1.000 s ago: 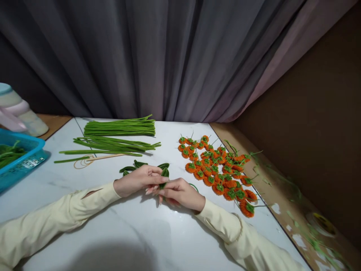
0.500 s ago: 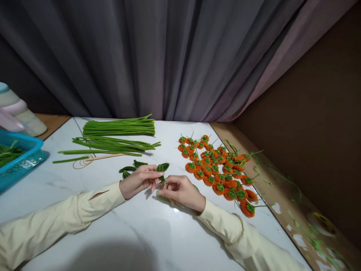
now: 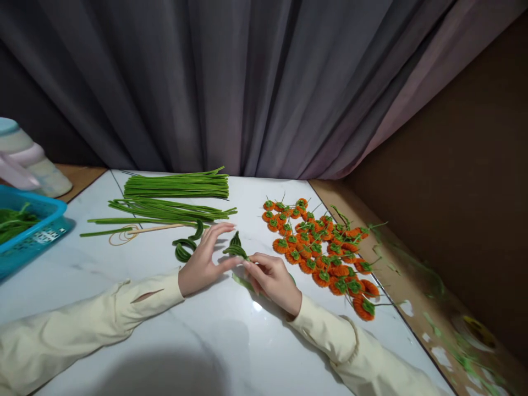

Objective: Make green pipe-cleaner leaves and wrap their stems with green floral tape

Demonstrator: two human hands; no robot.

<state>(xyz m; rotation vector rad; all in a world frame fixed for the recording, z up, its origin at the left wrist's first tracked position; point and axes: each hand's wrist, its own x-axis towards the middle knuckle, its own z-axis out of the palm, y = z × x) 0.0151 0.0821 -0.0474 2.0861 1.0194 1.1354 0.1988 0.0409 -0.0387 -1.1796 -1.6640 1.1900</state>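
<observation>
My right hand (image 3: pixel 272 278) pinches the base of a small cluster of green pipe-cleaner leaves (image 3: pixel 235 248) just above the white table (image 3: pixel 206 341). My left hand (image 3: pixel 205 259) is beside it with fingers spread, its thumb tip touching the cluster's stem; it holds nothing. Loose folded green leaves (image 3: pixel 184 247) lie just left of my left hand. A pile of several orange pipe-cleaner fruits with green caps (image 3: pixel 322 250) lies right of my right hand.
Bundles of straight green pipe cleaners (image 3: pixel 177 187) lie at the back, with a thin wooden stick and a rubber band (image 3: pixel 124 235) in front of them. A blue basket (image 3: pixel 28 225) holding green pieces and a pale bottle (image 3: pixel 28 165) stand at far left. Grey curtain behind; brown ledge at right.
My left hand has let go of the leaf piece and spread its fingers. My right hand now holds the cluster alone, and it has shifted slightly away from me.
</observation>
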